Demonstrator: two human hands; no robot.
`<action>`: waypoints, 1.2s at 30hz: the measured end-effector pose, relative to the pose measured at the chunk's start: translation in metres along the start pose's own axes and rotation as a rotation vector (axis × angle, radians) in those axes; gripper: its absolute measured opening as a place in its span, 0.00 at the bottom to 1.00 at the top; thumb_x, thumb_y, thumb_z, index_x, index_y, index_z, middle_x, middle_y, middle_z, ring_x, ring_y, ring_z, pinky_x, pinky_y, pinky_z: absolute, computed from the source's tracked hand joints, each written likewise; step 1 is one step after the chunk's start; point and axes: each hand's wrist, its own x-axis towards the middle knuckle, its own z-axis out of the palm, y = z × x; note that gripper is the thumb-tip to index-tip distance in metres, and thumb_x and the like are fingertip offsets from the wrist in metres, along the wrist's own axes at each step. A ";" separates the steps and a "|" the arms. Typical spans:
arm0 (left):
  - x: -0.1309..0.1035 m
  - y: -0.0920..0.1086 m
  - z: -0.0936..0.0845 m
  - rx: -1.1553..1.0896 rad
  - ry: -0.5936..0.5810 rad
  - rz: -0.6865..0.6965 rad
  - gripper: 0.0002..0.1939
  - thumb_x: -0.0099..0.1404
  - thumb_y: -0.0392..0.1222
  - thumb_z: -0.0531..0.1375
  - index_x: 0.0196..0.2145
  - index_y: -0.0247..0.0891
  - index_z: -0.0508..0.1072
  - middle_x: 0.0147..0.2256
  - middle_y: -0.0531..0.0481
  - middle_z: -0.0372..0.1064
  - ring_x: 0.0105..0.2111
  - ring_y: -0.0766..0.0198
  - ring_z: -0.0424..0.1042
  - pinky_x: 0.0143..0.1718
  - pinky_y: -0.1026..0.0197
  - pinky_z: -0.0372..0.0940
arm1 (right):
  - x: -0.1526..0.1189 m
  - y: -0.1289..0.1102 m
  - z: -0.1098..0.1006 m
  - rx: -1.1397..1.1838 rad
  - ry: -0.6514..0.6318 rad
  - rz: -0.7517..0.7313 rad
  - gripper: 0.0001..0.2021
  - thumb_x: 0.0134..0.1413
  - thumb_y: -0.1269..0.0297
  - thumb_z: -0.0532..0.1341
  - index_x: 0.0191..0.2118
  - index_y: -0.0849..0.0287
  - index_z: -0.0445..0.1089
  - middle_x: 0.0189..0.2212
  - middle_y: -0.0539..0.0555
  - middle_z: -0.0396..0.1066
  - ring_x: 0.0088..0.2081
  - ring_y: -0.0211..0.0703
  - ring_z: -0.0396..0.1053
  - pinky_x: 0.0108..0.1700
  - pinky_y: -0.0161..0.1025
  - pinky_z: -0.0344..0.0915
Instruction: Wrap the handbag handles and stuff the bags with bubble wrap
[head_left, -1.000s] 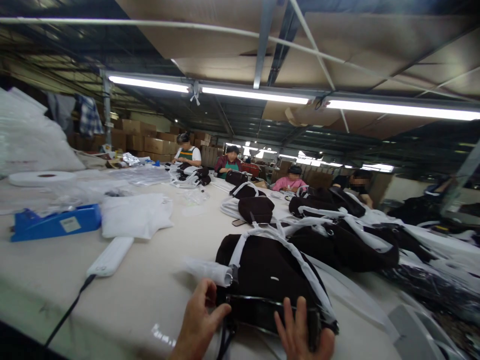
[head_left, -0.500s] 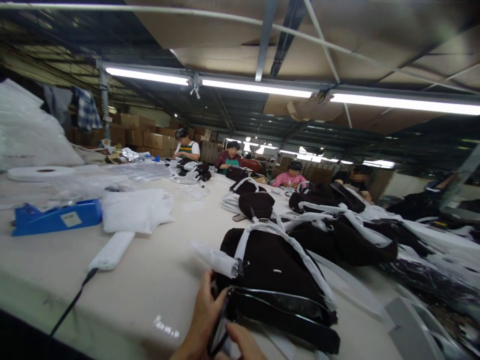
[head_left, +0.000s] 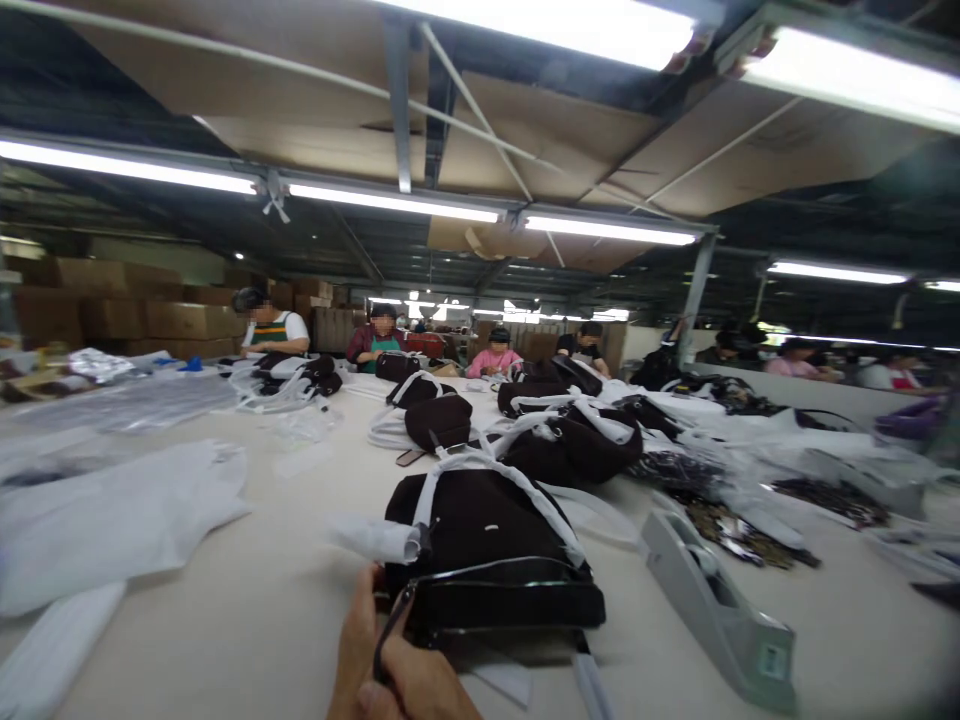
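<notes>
A dark handbag (head_left: 487, 520) with white-wrapped handles lies on the table in front of me. A zip with a silvery edge runs across its near side. My left hand (head_left: 354, 640) is closed at the bag's near left corner, its fingertips partly hidden. My right hand (head_left: 424, 680) is closed around a thin dark strap (head_left: 390, 630) that hangs from the zip's left end. Just above my hands, a white wrapped roll (head_left: 379, 538) sticks out from the bag's left side.
More dark bags (head_left: 570, 445) with white-wrapped handles lie beyond. A grey tape dispenser (head_left: 720, 600) stands right, near metal parts (head_left: 750, 535). White packing sheets (head_left: 127, 510) cover the left. Several people, one in pink (head_left: 493, 358), sit across the table (head_left: 247, 600).
The view has swung right, bringing the grey tape dispenser fully in and the blue one out. My right hand has moved up along the strap toward the bag's corner.
</notes>
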 end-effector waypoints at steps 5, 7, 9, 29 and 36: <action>0.013 -0.005 0.001 -0.057 -0.017 0.075 0.17 0.55 0.58 0.59 0.27 0.42 0.63 0.21 0.57 0.61 0.21 0.63 0.64 0.21 0.63 0.65 | 0.017 -0.019 -0.060 0.266 -0.022 0.125 0.12 0.56 0.58 0.55 0.25 0.57 0.60 0.15 0.45 0.60 0.17 0.33 0.57 0.22 0.31 0.52; 0.017 -0.004 -0.002 -0.132 -0.076 0.014 0.18 0.56 0.60 0.57 0.33 0.43 0.64 0.19 0.60 0.57 0.16 0.63 0.61 0.14 0.64 0.60 | 0.020 -0.022 -0.082 0.373 -0.035 0.166 0.13 0.57 0.56 0.53 0.27 0.57 0.61 0.12 0.43 0.59 0.14 0.31 0.52 0.19 0.31 0.47; 0.021 -0.002 -0.004 -0.127 -0.116 0.000 0.20 0.59 0.61 0.53 0.39 0.43 0.63 0.17 0.62 0.56 0.15 0.62 0.60 0.14 0.63 0.59 | 0.020 -0.023 -0.092 0.417 -0.086 0.154 0.13 0.56 0.55 0.54 0.28 0.58 0.63 0.12 0.43 0.60 0.14 0.31 0.52 0.18 0.31 0.45; 0.124 0.034 -0.120 0.383 -0.042 -0.091 0.09 0.52 0.46 0.50 0.26 0.41 0.67 0.14 0.59 0.60 0.14 0.64 0.61 0.15 0.65 0.56 | -0.004 0.085 -0.226 0.391 0.294 0.386 0.21 0.42 0.45 0.64 0.24 0.57 0.58 0.16 0.42 0.55 0.20 0.31 0.57 0.21 0.30 0.44; 0.131 0.039 -0.115 0.321 0.036 -0.220 0.23 0.51 0.45 0.53 0.44 0.33 0.64 0.30 0.42 0.72 0.32 0.50 0.77 0.36 0.49 0.74 | -0.014 0.047 -0.190 0.528 -0.021 0.257 0.14 0.48 0.53 0.64 0.31 0.59 0.65 0.23 0.47 0.66 0.27 0.35 0.65 0.32 0.34 0.61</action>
